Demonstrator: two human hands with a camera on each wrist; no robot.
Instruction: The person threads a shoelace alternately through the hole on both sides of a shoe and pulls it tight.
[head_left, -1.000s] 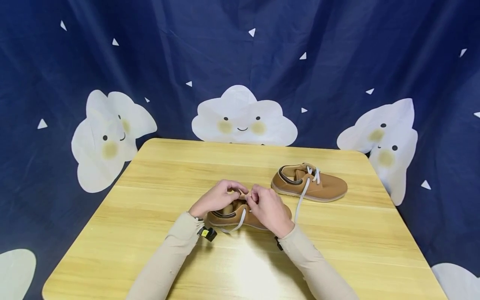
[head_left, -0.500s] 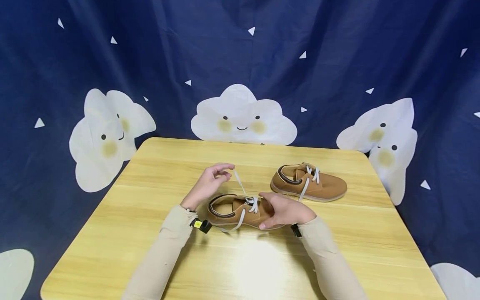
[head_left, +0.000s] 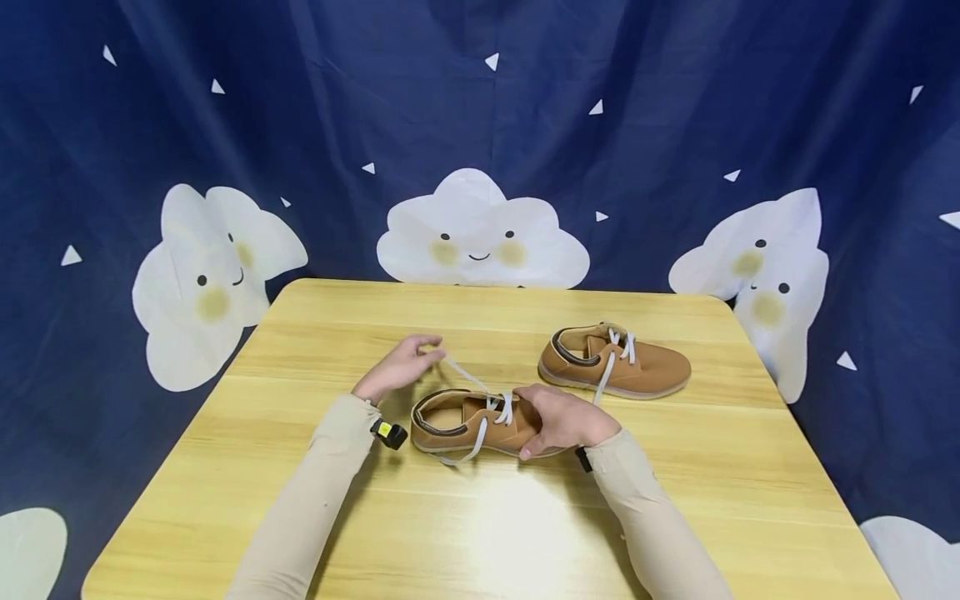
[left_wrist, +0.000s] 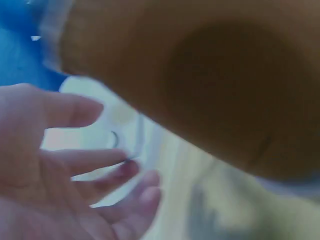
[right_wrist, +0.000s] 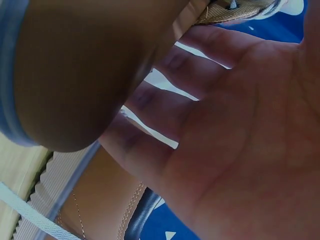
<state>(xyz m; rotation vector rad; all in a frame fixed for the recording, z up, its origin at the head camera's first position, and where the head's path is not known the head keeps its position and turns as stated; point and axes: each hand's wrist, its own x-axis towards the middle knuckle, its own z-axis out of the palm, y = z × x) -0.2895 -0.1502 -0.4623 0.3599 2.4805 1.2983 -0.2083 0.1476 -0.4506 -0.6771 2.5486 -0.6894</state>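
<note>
A brown lace-up shoe (head_left: 465, 433) lies on the table, its toe to the right. My right hand (head_left: 562, 418) grips the front of that shoe, thumb on the near side and fingers over the far side. In the right wrist view the fingers (right_wrist: 145, 100) lie along the shoe's toe (right_wrist: 90, 75). My left hand (head_left: 401, 367) is in the air behind the heel. A white shoelace (head_left: 467, 373) stretches from the eyelets to its fingertips. In the left wrist view the thumb stands apart from the fingers (left_wrist: 95, 161), and the lace touches the fingertips.
A second brown shoe (head_left: 645, 371), loosely laced, lies farther back to the right, toe rightward. Its white lace (head_left: 604, 379) hangs over the near side. The wooden table (head_left: 465, 542) ends at a dark blue curtain (head_left: 337, 100) with cloud prints.
Both hands were together at the shoe's tongue. Then the left drew the lace up and back, and has since lowered and moved left. The right has moved onto the shoe's toe.
</note>
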